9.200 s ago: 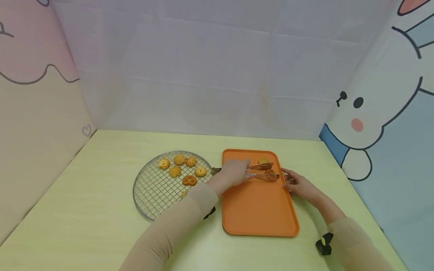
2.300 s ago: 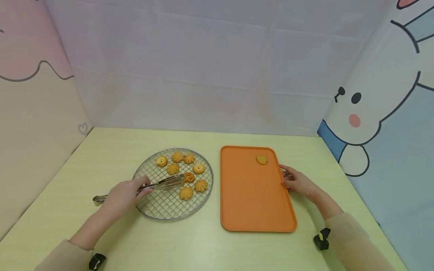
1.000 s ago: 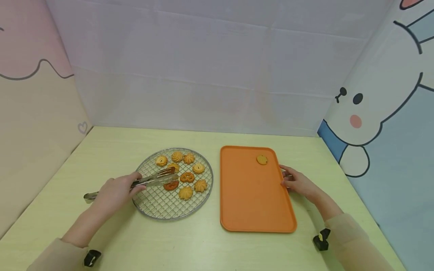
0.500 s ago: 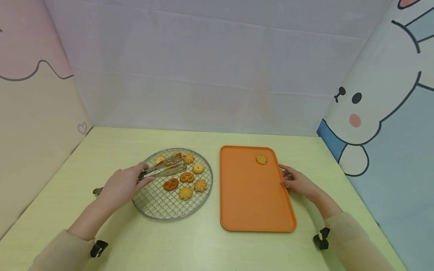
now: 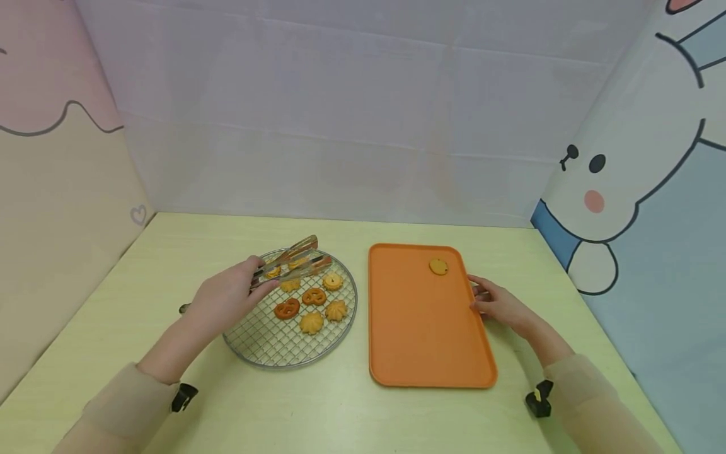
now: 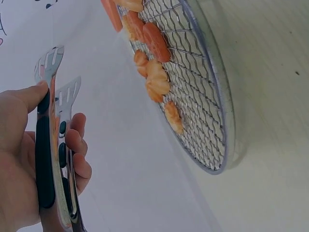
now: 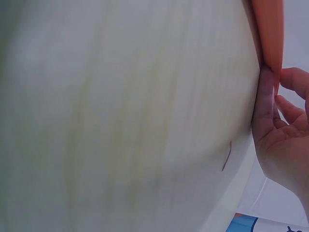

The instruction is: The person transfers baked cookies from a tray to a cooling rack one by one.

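My left hand (image 5: 227, 296) holds metal food tongs (image 5: 305, 246) above the back of a round wire cooling rack (image 5: 261, 343). Their slotted tips stand apart, and I see nothing between them. In the left wrist view, thumb and fingers wrap the dark-padded handles (image 6: 46, 159). Several piped cookies (image 5: 311, 323) lie on the rack, some partly hidden by the tongs. Two pretzels (image 5: 287, 309) sit side by side near its middle. At the right, my right hand (image 5: 501, 306) pinches the long edge of an orange tray (image 5: 431, 334). One flat round biscuit (image 5: 438, 267) lies on that tray.
Both rack and tray rest on a pale yellow table (image 5: 317, 410), a narrow gap between them. A white sheet (image 5: 340, 126) closes off the back. Cartoon-printed panels (image 5: 601, 208) stand at either side.
A pretzel went from tray to rack with the tongs and was let go there. Since then the left hand has moved the tongs toward the rack's back. My right hand stays at the tray.
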A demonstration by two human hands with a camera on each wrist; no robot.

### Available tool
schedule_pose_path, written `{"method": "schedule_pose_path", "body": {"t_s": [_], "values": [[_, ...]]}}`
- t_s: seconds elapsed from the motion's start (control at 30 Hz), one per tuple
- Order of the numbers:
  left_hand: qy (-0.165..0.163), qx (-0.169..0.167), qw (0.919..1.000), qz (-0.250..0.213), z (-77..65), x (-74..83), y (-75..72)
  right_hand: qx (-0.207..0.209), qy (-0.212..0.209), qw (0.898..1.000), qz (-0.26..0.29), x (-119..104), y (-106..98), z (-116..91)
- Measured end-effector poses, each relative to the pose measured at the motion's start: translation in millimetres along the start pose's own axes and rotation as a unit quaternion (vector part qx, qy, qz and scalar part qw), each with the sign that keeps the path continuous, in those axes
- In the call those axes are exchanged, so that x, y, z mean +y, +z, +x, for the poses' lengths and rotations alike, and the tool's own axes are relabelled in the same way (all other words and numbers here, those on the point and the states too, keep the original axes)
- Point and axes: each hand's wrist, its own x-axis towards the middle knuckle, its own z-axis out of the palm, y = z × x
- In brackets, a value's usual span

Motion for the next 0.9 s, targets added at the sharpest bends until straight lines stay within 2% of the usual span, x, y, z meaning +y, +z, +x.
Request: {"method": "schedule_pose_path", "body": {"t_s": [0.47, 0.9], "values": [[0.036, 0.030, 0.9987, -0.020, 28.8, 17.7, 2.1, 0.003, 0.009, 1.000, -0.004, 2.2, -1.0, 0.9], [0.045, 0.021, 0.9984, -0.029, 52.9, 45.5, 1.5, 0.002, 0.010, 1.000, -0.006, 2.5, -1.0, 1.3]]}}
